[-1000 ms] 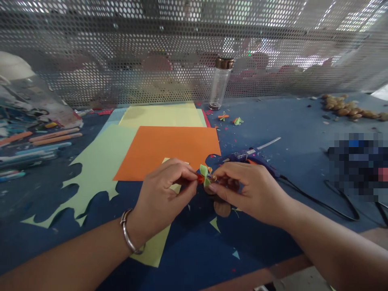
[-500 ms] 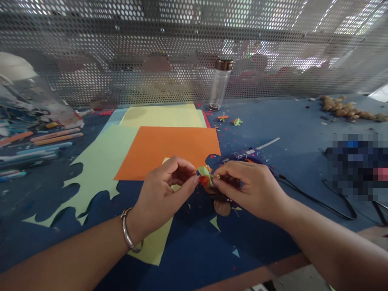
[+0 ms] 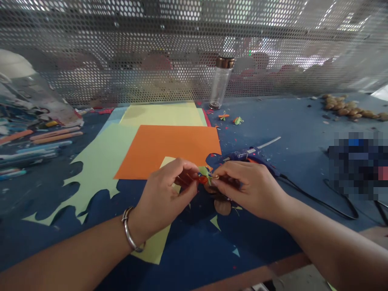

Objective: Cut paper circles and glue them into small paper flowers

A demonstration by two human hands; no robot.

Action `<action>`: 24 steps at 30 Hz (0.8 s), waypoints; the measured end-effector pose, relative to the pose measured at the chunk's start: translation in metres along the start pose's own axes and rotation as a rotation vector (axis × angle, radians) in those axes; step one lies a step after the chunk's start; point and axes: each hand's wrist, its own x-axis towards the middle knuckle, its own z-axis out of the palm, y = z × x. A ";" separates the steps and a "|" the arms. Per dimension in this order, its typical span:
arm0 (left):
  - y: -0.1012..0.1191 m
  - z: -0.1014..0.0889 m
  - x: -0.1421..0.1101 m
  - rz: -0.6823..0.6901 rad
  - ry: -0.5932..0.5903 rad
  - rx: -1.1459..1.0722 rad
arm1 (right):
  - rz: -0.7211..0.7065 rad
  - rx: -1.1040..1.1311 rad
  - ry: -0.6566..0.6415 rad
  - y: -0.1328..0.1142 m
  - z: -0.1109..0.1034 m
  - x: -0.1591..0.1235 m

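A small green and orange paper flower [image 3: 205, 172] is held up between my two hands over the blue table. My left hand [image 3: 169, 186] pinches its orange part from the left; the fingertips partly cover it. From the other side, my right hand [image 3: 251, 186] grips the flower near a pale curled bit at its base. Beneath the hands lies a round brownish piece [image 3: 222, 207], partly hidden. A blue glue gun [image 3: 242, 155] rests just behind my right hand. Two similar small paper pieces, one orange and green [image 3: 223, 117] and one mostly green [image 3: 238, 121], lie farther back.
Orange paper [image 3: 169, 149], cut green paper [image 3: 100, 161] and yellow paper [image 3: 160, 115] cover the middle left. A glass bottle [image 3: 220, 85] stands by the perforated metal screen [image 3: 121, 68]. Pens [image 3: 57, 137] lie left; a black cord [image 3: 315, 206] runs right. Paper scraps [image 3: 216, 222] are scattered in front.
My left fingers have closed further over the orange part of the flower, covering more of it. My right hand keeps its hold almost unmoved.
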 end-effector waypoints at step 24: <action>0.007 0.000 -0.007 0.023 -0.207 0.090 | 0.230 -0.083 0.127 0.025 -0.019 0.010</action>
